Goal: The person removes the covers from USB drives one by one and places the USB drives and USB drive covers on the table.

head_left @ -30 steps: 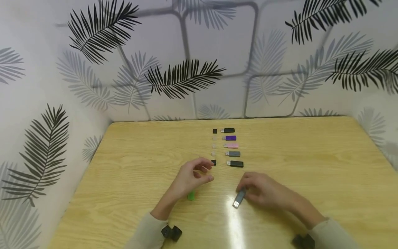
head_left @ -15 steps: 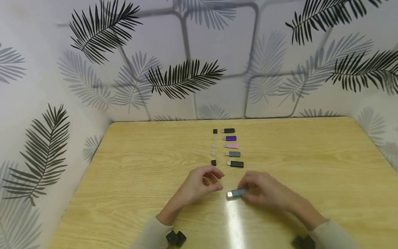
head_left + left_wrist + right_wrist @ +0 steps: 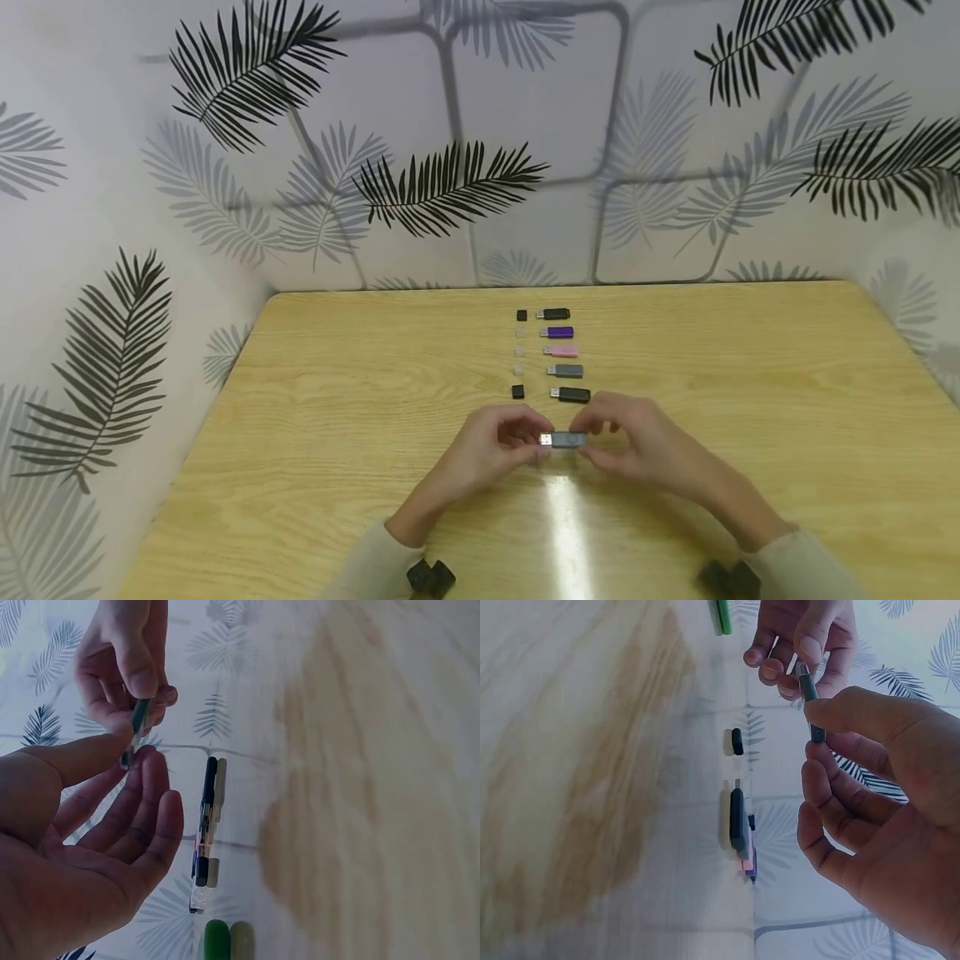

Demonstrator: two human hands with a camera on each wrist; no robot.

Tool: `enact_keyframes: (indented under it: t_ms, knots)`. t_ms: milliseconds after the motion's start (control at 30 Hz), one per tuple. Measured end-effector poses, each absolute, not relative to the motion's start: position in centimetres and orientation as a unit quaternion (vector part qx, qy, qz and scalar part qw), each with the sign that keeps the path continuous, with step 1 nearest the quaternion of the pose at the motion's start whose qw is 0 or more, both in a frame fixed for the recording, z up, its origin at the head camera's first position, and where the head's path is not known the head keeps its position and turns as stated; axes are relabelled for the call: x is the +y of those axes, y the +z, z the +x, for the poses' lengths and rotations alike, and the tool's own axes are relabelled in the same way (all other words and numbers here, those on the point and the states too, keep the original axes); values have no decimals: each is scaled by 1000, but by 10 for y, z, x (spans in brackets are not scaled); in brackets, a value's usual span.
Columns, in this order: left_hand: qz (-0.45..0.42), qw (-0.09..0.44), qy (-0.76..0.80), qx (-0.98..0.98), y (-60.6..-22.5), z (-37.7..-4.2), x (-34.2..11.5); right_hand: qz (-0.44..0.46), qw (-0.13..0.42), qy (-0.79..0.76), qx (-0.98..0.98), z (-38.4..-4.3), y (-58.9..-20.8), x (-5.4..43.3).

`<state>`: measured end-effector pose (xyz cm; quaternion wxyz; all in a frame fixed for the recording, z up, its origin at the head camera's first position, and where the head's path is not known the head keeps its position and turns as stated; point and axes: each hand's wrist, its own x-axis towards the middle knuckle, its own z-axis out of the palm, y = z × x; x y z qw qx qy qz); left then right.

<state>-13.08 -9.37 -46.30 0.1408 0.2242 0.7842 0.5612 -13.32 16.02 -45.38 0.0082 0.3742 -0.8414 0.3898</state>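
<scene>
A grey USB flash drive [image 3: 567,439] is held up between both hands, lying sideways with its metal connector toward the left. My right hand [image 3: 637,433] pinches the grey body at its right end between thumb and fingers. At the connector end, my left hand [image 3: 483,442] pinches with thumb and fingertips, as the right wrist view also shows at the left thumb [image 3: 810,646]. The drive is clear of the table in both wrist views. Just beyond the hands lie a black flash drive [image 3: 571,395] and a small black cap [image 3: 518,392].
Behind, a column of flash drives runs back: grey [image 3: 565,371], pink [image 3: 561,351], purple [image 3: 558,332] and black [image 3: 553,314]. Small clear caps [image 3: 519,369] and a black cap [image 3: 522,316] line up to their left. A green object [image 3: 217,941] lies on the table, hidden in the head view.
My right hand has turned the grey flash drive so its connector points left, and raised it. My left hand has moved right, meeting its connector end.
</scene>
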Motion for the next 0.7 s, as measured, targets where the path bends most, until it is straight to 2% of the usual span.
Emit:
enact_keyframes:
  t_ms: [367, 700]
  knots:
    - [216, 54, 583, 781, -456, -131, -97, 379, 52, 401, -832, -142, -442, 151]
    - [219, 15, 613, 759, -450, -132, -100, 394, 80, 401, -823, -148, -425, 141]
